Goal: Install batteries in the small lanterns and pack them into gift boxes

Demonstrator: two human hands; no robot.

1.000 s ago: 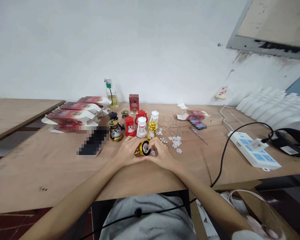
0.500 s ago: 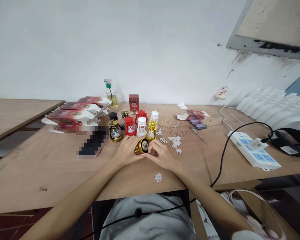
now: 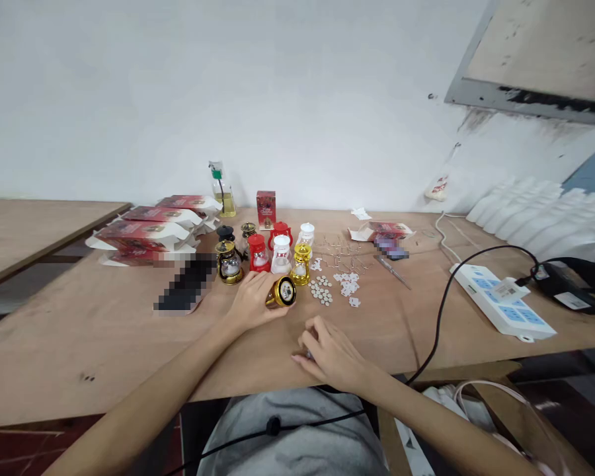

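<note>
While my left hand (image 3: 252, 299) grips the lantern (image 3: 281, 292) just below frame centre, long axis tipped, round end facing right, my right hand (image 3: 331, 354) sits apart at its lower right, fingers curled, whether on anything I cannot tell.

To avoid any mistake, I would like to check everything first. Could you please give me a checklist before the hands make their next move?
1. Left hand grips the tipped gold lantern: ok.
2. Lantern's underside is turned into view: ok.
3. Right hand has a secure hold on something: cannot tell; its fingers hide this.
4. White pieces are gathered in one pile: not ok, they lie in separate groups.
5. Slim tool lies clear of both hands: ok.
</note>
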